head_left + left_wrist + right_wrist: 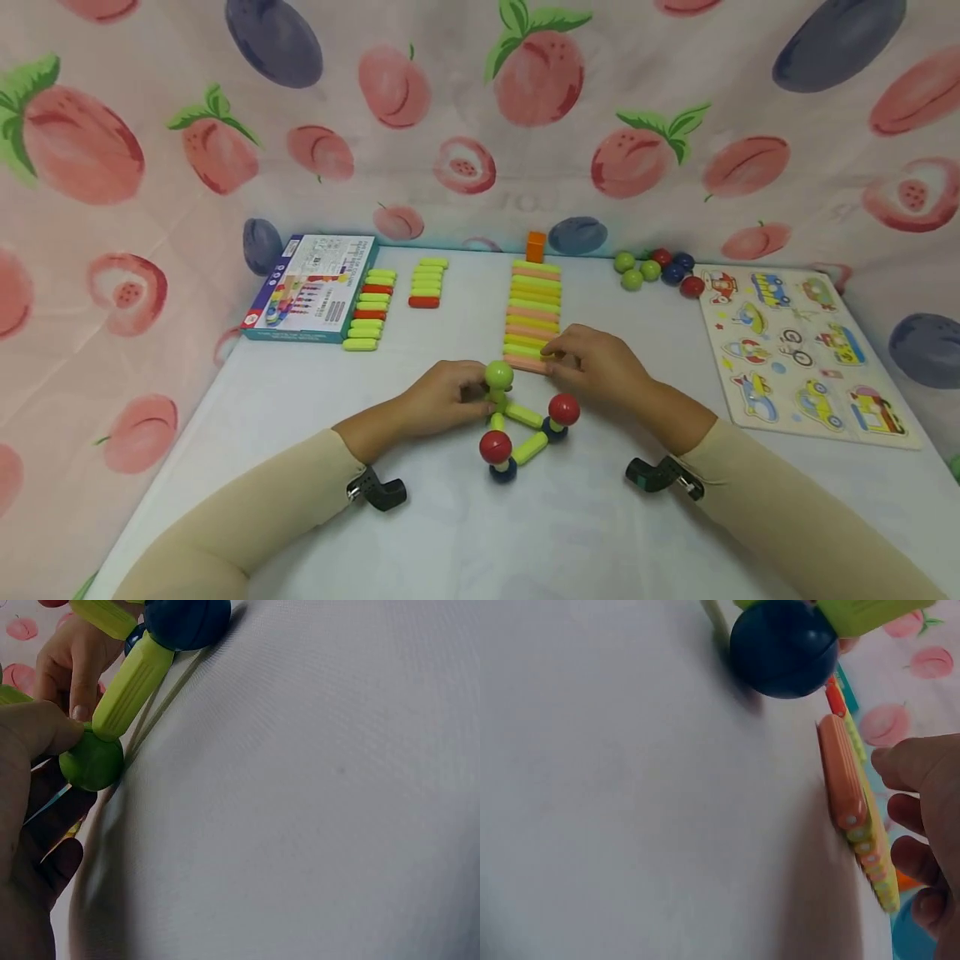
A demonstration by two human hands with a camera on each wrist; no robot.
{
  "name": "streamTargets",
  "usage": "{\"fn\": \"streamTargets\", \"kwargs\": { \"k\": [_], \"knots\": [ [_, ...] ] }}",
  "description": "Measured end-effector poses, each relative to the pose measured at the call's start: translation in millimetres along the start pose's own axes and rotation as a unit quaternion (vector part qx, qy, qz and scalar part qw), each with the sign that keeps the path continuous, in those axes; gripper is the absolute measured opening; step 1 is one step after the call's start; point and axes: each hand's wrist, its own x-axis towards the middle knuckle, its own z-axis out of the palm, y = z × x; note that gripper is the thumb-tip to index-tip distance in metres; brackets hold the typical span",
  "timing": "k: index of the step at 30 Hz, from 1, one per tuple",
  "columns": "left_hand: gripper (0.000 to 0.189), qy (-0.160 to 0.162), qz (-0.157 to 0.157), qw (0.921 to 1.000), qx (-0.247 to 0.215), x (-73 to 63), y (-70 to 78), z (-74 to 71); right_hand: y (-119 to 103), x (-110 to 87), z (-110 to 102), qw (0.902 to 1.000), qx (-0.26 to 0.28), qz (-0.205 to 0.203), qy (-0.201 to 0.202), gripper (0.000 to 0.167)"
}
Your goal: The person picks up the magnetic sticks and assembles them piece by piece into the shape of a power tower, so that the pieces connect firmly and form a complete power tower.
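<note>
My left hand (pixel 441 402) holds a ball-and-stick frame at its left corner. In the left wrist view the thumb presses on a lower green ball (pixel 91 763), with fingers beneath it. Light-green sticks (pixel 531 448) join this ball to two dark blue balls (pixel 502 472) in a triangle. Short uprights carry two red balls (pixel 564 409) and a green ball (pixel 498 374). My right hand (pixel 600 360) is at the near right end of a row of sticks (pixel 533 305). Its fingers are bent beside the nearest, peach-coloured stick (pixel 841 772), with nothing seen in its grasp.
An orange block (pixel 536 247) stands behind the stick row. Two smaller stick groups, one with a red stick (pixel 424 302) in front, lie left beside a boxed set (pixel 311 287). Loose green, blue and red balls (pixel 632 279) sit back right, near a picture puzzle board (pixel 806 350).
</note>
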Motion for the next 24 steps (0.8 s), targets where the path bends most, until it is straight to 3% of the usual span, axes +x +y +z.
{"fn": "streamTargets", "kwargs": {
  "k": [8, 13, 17, 19, 21, 23, 24],
  "knots": [
    [0.025, -0.002, 0.006, 0.9999, -0.012, 2.8, -0.1, 4.4, -8, 2.9, 6, 0.9924, -0.104, 0.010, -0.064, 0.029],
    [0.023, 0.007, 0.006, 0.9999, -0.012, 1.1, -0.3, 4.9, -9, -7.2, -2, 0.9910, -0.106, 0.035, -0.074, 0.023],
    [0.024, 0.033, 0.003, 0.9991, -0.026, -0.4, 1.6, 3.9, -5, -17.5, -12, 0.9882, -0.094, 0.064, -0.102, 0.026],
    [0.025, 0.049, 0.006, 0.9980, -0.040, -1.3, 2.1, 3.3, -2, -19.8, -17, 0.9865, -0.059, 0.091, -0.122, 0.024],
    [0.027, 0.062, 0.013, 0.9964, -0.056, -1.9, 2.1, 3.1, 1, -19.5, -21, 0.9812, 0.024, 0.126, -0.144, 0.019],
    [0.027, 0.068, 0.020, 0.9952, -0.067, -2.1, 2.0, 3.6, 4, -17.9, -24, 0.9652, 0.139, 0.153, -0.159, 0.017],
    [0.026, 0.070, 0.024, 0.9947, -0.071, -2.0, 1.9, 4.1, 5, -16.8, -24, 0.9510, 0.203, 0.164, -0.166, 0.018]
  ]
}}
